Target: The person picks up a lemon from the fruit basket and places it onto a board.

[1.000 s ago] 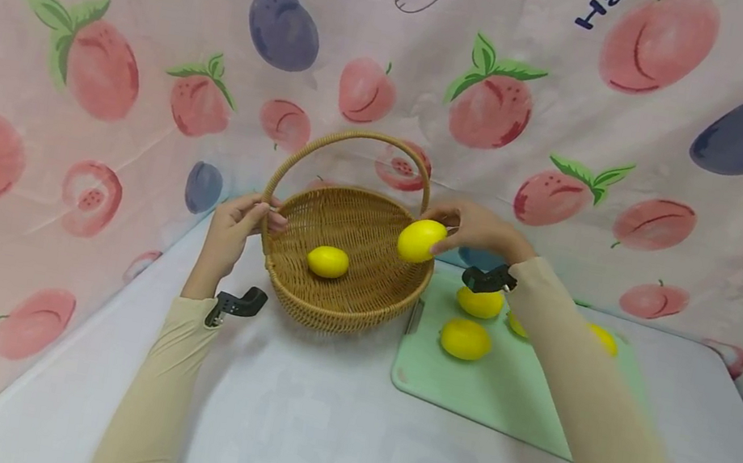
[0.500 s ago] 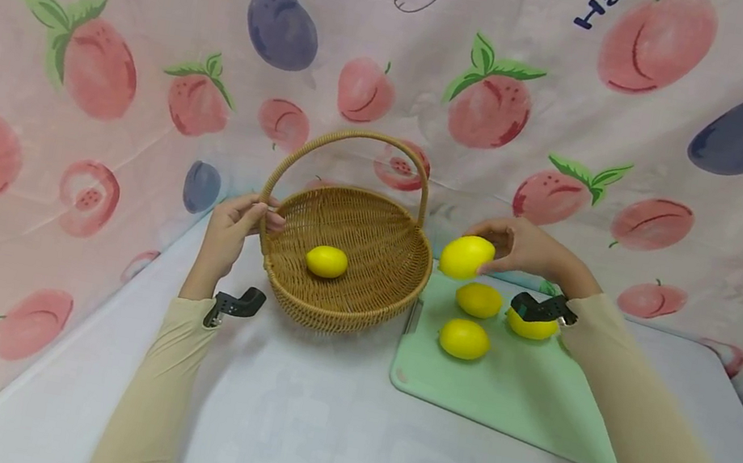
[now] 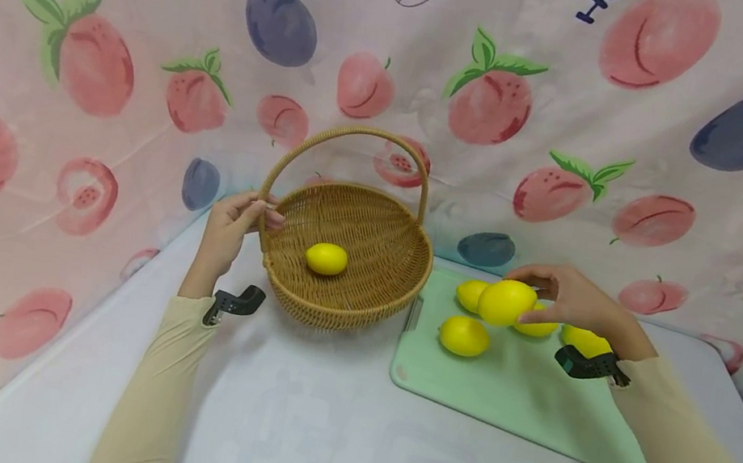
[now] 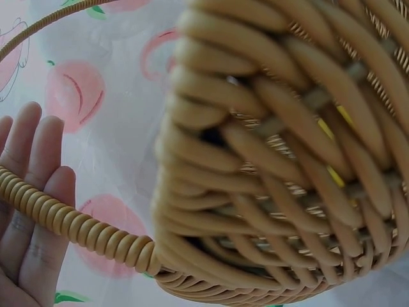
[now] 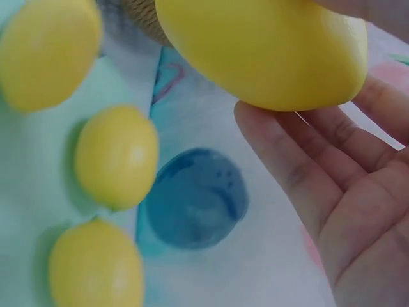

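My left hand (image 3: 227, 233) holds the wicker basket (image 3: 339, 312) by the left foot of its arched handle, thumb in front and fingers behind. In the left wrist view those fingers (image 4: 39, 192) lie fairly straight along the wrapped cane handle (image 4: 83, 229). Inside the basket rests one yellow lemon (image 3: 326, 259). My right hand (image 3: 576, 305) pinches a second lemon (image 3: 507, 302) between thumb and fingertips, held over the green cutting board (image 3: 505, 405). From the right wrist, the held lemon (image 5: 268, 54) shows large at the top, fingertips against its underside.
Several lemons lie on the board: a near one (image 3: 464, 336), one partly hidden (image 3: 469, 294) behind the held lemon, and a right-hand one (image 3: 585, 342). The board sits right of the basket on a white tablecloth (image 3: 311, 418). A fruit-print curtain (image 3: 402, 48) hangs close behind.
My right hand has carried its lemon away from the basket's right rim, rightward and down over the board. The left hand and the lemon in the basket stay put.
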A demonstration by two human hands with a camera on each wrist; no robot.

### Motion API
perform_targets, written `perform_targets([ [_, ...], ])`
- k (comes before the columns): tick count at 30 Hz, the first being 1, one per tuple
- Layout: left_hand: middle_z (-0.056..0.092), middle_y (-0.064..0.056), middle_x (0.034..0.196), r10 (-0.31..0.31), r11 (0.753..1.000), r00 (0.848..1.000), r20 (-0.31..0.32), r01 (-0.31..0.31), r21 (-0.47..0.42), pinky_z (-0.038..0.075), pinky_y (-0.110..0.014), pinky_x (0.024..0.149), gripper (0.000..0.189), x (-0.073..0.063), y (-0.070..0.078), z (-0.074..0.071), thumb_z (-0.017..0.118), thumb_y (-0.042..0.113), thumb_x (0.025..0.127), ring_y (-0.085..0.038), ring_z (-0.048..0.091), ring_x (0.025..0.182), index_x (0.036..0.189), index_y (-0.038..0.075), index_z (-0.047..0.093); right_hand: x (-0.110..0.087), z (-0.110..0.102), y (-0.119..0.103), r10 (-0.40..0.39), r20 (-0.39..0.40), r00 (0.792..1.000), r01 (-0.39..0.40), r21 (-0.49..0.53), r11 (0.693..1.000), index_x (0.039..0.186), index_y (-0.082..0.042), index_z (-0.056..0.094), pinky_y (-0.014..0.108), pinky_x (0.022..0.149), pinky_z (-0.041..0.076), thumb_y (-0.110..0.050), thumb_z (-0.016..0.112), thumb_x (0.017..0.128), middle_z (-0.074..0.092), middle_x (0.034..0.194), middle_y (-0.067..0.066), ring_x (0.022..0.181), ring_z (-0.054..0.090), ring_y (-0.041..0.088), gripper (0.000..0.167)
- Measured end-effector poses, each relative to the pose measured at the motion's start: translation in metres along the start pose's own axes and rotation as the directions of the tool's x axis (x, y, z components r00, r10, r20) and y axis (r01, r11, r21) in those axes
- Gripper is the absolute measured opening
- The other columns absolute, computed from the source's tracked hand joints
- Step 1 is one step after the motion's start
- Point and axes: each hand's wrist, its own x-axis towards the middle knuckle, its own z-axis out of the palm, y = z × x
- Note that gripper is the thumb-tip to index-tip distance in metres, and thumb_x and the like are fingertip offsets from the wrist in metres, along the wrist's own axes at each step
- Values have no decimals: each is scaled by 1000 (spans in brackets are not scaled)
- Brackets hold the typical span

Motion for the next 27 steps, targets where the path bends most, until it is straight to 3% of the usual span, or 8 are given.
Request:
perform_targets([
  [7,70,14,78,-12,1000,1000,-3,12,-4,56,-19,75,22,-1,1,1,48,23,98,-3,68,77,101,9,64,-27,16,19,36,-53,998,-35,24,999,122,-3,56,11,87,47,-16,77,78,61,119,12,98,58,-3,51],
  [16,69,14,77,-18,1000,1000,-5,18,3,56,-20,75,23,-2,1,1,47,23,99,-4,68,76,102,7,63,-50,33,47,55,-131,990,-44,89,995,122,-1,57,9,85,47,-13,75,79,56,116,-18,101,55,-12,49],
  [19,69,14,77,-13,1000,1000,-6,14,6,56,-20,75,23,-1,1,1,47,24,99,-4,68,76,101,7,63,-54,39,56,64,-152,986,-50,91,995,122,-1,57,7,86,46,-13,76,79,58,116,-15,102,53,-14,48],
  [27,69,13,77,-12,1000,1000,-11,12,1,57,-20,75,23,-1,0,0,47,25,99,-4,68,76,101,8,63,-58,53,70,136,-179,974,-132,36,991,122,-6,58,4,87,41,-24,77,77,58,125,11,102,45,-21,52],
])
